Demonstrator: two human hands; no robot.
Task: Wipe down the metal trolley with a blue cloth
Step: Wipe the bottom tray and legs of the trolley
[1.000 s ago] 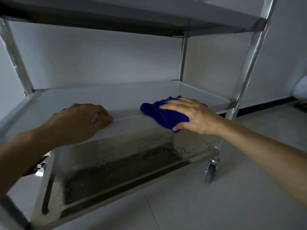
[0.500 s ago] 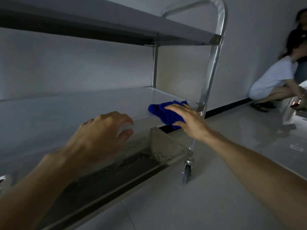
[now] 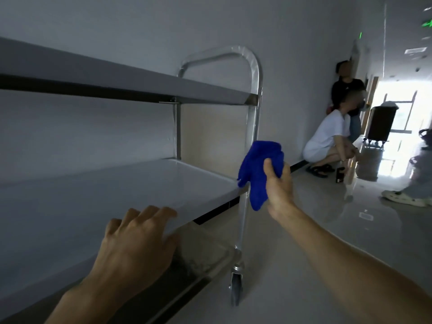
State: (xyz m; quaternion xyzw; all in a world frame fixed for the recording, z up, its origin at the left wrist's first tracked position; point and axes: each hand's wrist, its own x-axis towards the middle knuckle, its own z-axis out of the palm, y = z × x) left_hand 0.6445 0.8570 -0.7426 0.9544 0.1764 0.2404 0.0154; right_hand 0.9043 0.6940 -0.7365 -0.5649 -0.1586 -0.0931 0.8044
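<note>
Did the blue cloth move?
Yes. The cloth left the middle shelf and now hangs off its corner, up against the post.

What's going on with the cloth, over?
Right hand grips cloth at trolley post. Left hand rests on shelf edge. Nothing blocking.
</note>
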